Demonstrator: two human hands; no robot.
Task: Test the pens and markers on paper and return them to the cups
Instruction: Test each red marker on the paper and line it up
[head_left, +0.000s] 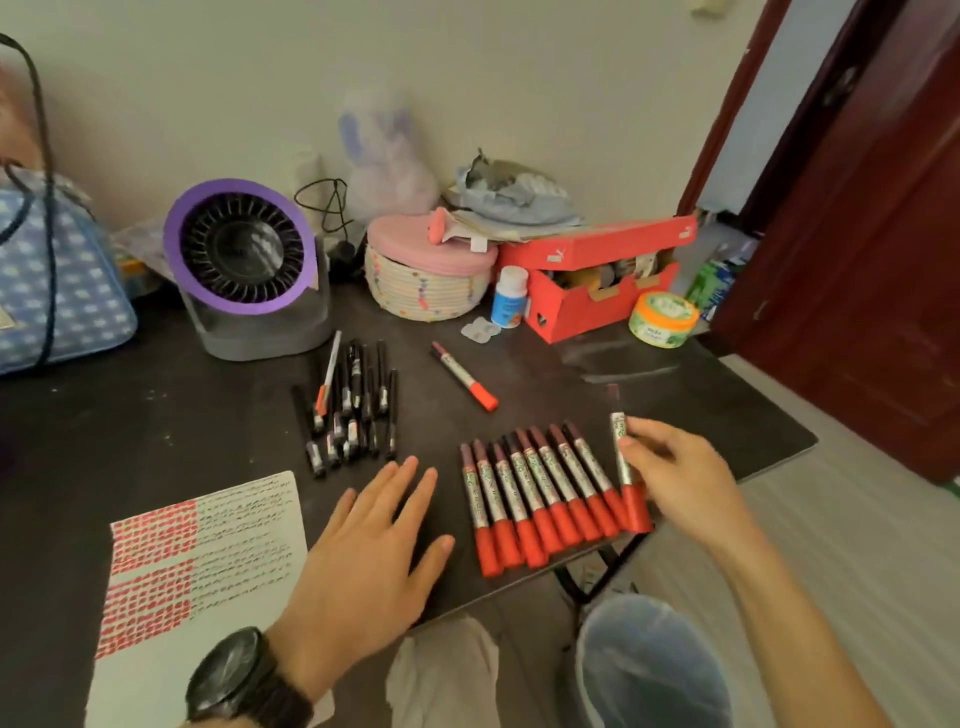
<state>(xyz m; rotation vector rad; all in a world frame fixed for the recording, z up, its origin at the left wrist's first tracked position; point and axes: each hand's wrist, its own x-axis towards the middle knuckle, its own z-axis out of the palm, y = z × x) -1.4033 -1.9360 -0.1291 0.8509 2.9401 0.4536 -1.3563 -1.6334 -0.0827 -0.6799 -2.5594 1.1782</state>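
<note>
The far end of the red marker (621, 452) in the right hand (675, 478) is blurry. I cannot tell if its near end sits on the table (156, 415) or hangs just above it. The paper (202, 551) runs off the near edge of the view, and the left arm covers part of it. The print on the marker labels is too small to read. The blue bag (52, 275) on the far left is cut off.

The markers are round sticks with shiny silver middles. Their near ends are bright red and their far ends are a dull dark red. A row of markers (535, 499) lies side by side on the near right of the dark, smooth table, each one touching the next. One lone marker (464, 376) lies farther back, tilted. A pile of thin black pens (353, 405), with one white and orange pen among them, lies to its left. The paper is white, with blocks of red dabs on its left side and lines of black scribbles on its right.

Far back stand a round purple fan (244, 260), a bumpy rope basket (426, 275) with a pink lid, and a red cardboard shoe box (597, 270).

The left hand (374, 540) is flat, palm down, with fingers straight and spread, between the paper and the row. A black watch (234, 675) is on its wrist. The right hand pinches the marker's silver middle with thumb and fingertips, at the right end of the row.
</note>
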